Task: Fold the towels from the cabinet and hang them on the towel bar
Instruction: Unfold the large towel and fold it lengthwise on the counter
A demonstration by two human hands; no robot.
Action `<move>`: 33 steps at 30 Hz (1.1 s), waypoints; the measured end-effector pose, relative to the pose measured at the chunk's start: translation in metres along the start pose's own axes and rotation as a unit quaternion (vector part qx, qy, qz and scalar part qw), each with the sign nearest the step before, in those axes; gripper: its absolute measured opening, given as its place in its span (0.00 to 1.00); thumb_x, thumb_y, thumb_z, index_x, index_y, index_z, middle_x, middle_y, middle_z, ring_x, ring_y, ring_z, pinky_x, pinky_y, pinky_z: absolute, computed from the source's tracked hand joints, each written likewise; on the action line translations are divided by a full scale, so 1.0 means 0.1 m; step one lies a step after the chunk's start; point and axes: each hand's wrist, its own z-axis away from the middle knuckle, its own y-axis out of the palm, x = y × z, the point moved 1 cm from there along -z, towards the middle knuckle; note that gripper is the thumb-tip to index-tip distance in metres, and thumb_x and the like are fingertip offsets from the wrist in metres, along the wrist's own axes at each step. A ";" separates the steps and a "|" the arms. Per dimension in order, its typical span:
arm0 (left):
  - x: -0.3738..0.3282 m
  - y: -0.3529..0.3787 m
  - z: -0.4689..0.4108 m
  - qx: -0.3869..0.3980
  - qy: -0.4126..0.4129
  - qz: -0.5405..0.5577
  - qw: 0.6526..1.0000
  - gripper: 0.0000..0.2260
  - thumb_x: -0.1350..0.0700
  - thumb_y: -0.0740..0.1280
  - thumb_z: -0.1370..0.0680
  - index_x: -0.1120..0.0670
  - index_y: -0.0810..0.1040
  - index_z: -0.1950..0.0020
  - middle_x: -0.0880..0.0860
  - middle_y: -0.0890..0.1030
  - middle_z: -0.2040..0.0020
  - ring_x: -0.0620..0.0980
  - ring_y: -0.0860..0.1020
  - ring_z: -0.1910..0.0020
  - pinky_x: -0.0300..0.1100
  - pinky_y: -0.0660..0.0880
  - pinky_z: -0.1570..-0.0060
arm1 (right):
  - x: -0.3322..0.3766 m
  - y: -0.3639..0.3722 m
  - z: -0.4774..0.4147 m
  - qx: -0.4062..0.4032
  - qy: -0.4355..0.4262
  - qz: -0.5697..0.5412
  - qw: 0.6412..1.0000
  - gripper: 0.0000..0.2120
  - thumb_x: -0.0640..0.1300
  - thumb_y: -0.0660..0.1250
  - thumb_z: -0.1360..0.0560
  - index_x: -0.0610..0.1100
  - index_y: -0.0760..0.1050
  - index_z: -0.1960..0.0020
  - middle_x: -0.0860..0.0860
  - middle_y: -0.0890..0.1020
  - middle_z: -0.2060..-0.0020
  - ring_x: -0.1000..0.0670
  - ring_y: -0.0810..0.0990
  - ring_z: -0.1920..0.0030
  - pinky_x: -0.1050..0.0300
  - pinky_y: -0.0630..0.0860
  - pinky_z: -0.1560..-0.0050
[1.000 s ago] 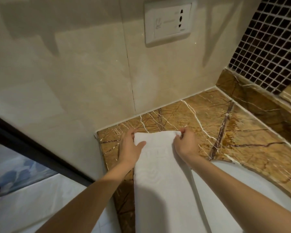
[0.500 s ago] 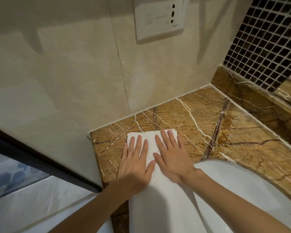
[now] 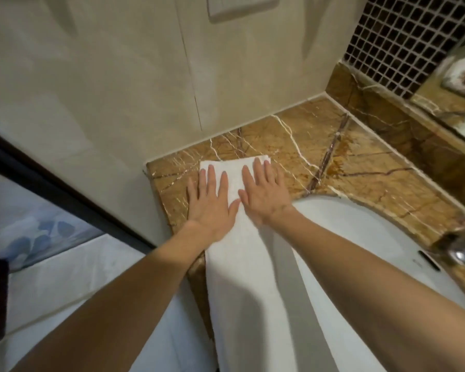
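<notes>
White towel (image 3: 249,267) is lying limp under the left hand (image 3: 211,204) and right hand (image 3: 263,196), both pressing flat-fingered, gripping nothing — likely soft, light; best pinched at its far corners.

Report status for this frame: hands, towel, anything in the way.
Left hand and right hand flat, fingers straight, pressing long folded white towel. Towel on brown veined marble counter, near end past its edge. White sink basin alongside, right.

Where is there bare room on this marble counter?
Bare brown marble counter lies right of the right hand, bordered by the beige wall, the marble upstand and the white sink rim. Only a thin strip shows left of the left hand. Both hands press the long white towel there.
</notes>
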 end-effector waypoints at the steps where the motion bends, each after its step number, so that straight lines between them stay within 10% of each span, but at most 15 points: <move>1: -0.03 0.00 0.16 0.010 -0.012 0.041 0.999 0.30 0.40 0.41 0.20 0.53 0.36 0.24 0.60 0.36 0.24 0.60 0.35 0.25 0.58 0.31 0.32 | 0.00 -0.02 0.13 0.001 0.017 -0.044 0.999 0.29 0.55 0.44 0.18 0.45 0.42 0.22 0.39 0.43 0.23 0.38 0.41 0.23 0.38 0.44 0.25; 5: -0.09 0.16 1.10 0.038 0.014 0.132 0.990 0.30 0.40 0.42 0.21 0.51 0.37 0.23 0.60 0.38 0.23 0.60 0.38 0.25 0.57 0.35 0.30 | -0.18 0.07 0.98 -0.027 -0.013 -0.163 0.986 0.23 0.50 0.53 0.20 0.43 0.58 0.27 0.36 0.62 0.31 0.36 0.64 0.32 0.42 0.63 0.34; 10: -0.17 0.24 1.74 0.043 0.059 0.057 0.996 0.30 0.39 0.41 0.21 0.51 0.42 0.22 0.58 0.41 0.22 0.61 0.40 0.24 0.60 0.40 0.27 | -0.36 0.49 1.84 0.063 -0.054 -0.141 0.987 0.28 0.53 0.48 0.18 0.45 0.47 0.22 0.39 0.47 0.23 0.39 0.46 0.23 0.43 0.51 0.25; 19: -0.58 0.28 2.39 0.051 0.090 0.018 0.994 0.30 0.39 0.37 0.22 0.51 0.37 0.23 0.58 0.37 0.23 0.60 0.35 0.25 0.56 0.33 0.28 | -0.07 0.85 2.67 0.067 0.032 -0.310 0.948 0.29 0.58 0.45 0.18 0.50 0.42 0.22 0.44 0.42 0.22 0.45 0.43 0.22 0.46 0.51 0.24; 30: -0.80 0.35 3.33 0.100 0.094 0.105 0.985 0.27 0.48 0.47 0.17 0.58 0.38 0.24 0.63 0.38 0.24 0.63 0.35 0.26 0.52 0.32 0.31 | 0.02 0.85 3.60 0.031 0.139 -0.330 0.933 0.23 0.58 0.50 0.21 0.47 0.63 0.31 0.41 0.66 0.32 0.40 0.67 0.35 0.45 0.69 0.37; 33: -0.84 0.27 3.49 0.095 0.037 0.272 0.957 0.27 0.54 0.55 0.18 0.58 0.49 0.23 0.61 0.43 0.23 0.62 0.42 0.24 0.56 0.45 0.26 | 0.03 0.78 3.81 0.015 0.158 -0.323 0.933 0.16 0.55 0.54 0.22 0.45 0.66 0.40 0.42 0.70 0.41 0.40 0.70 0.42 0.45 0.71 0.44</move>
